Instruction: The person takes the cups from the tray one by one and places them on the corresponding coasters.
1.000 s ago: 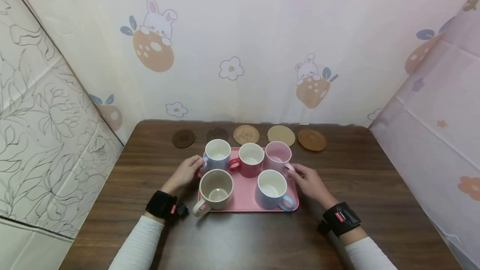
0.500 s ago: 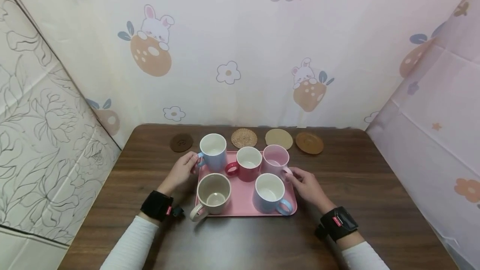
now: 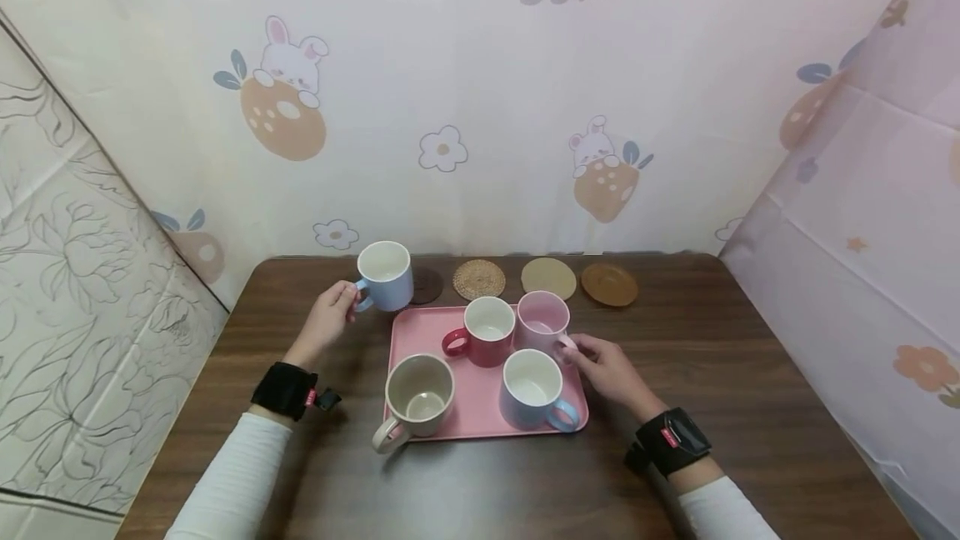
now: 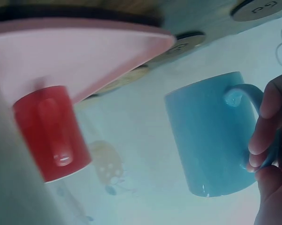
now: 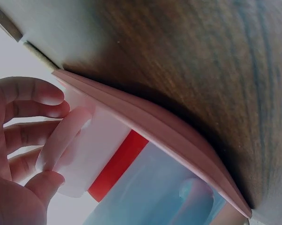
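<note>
My left hand (image 3: 347,304) grips the handle of a light blue mug (image 3: 385,275) and holds it in the air, off the pink tray (image 3: 480,419), over the table's back left. In the left wrist view my fingers (image 4: 265,133) curl round that mug's (image 4: 211,136) handle. My right hand (image 3: 577,346) pinches the handle of a pink mug (image 3: 542,319), which stands at the tray's back right corner. In the right wrist view thumb and fingers (image 5: 42,96) close on the pale handle (image 5: 61,138).
A red mug (image 3: 487,330), a beige mug (image 3: 417,394) and a second blue mug (image 3: 531,386) stand on the tray. Behind it lie a dark coaster (image 3: 427,286), a woven coaster (image 3: 478,279), a tan coaster (image 3: 548,277) and a brown coaster (image 3: 609,283). Cloth walls enclose the table (image 3: 750,373).
My left hand has lifted the light blue mug off the tray's back left corner and carried it left and away from me. My right hand stays on the pink mug's handle.
</note>
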Available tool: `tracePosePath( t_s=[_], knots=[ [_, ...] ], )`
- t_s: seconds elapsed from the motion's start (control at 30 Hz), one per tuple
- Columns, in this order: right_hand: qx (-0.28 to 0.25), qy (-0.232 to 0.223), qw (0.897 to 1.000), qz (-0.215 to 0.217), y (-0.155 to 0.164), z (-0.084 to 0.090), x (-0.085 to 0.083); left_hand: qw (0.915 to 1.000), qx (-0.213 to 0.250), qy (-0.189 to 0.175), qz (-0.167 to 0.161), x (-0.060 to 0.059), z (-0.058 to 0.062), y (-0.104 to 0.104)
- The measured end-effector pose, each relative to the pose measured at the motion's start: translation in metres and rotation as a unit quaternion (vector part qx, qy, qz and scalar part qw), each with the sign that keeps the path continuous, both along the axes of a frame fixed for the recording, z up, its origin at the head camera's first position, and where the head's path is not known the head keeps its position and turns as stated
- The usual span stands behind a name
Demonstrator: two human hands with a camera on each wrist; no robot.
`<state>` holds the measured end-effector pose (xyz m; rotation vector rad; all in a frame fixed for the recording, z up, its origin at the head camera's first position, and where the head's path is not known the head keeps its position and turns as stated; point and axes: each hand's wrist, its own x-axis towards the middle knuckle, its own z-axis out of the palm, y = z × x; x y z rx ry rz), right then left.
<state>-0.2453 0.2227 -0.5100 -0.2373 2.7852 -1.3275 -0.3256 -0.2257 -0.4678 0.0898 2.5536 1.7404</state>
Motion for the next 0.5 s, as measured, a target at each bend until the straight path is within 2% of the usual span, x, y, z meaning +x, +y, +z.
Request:
tracePosePath(
  t_s=[0.13,0.23,0.5],
  knots=[
    [0.002,0.003,1.000,0.001,0.001,0.000,0.000,0.9998,-0.001,-0.006,0.018,-0.007,0.005,-0.010],
    [0.005,0.000,1.000,-0.001,0.002,0.000,-0.001,0.9992,0.008,-0.012,0.037,-0.016,0.004,-0.017],
    [-0.001,-0.020,1.000,0.011,-0.001,0.000,0.000,0.9962,0.001,-0.021,0.085,-0.034,-0.011,-0.035]
  ],
)
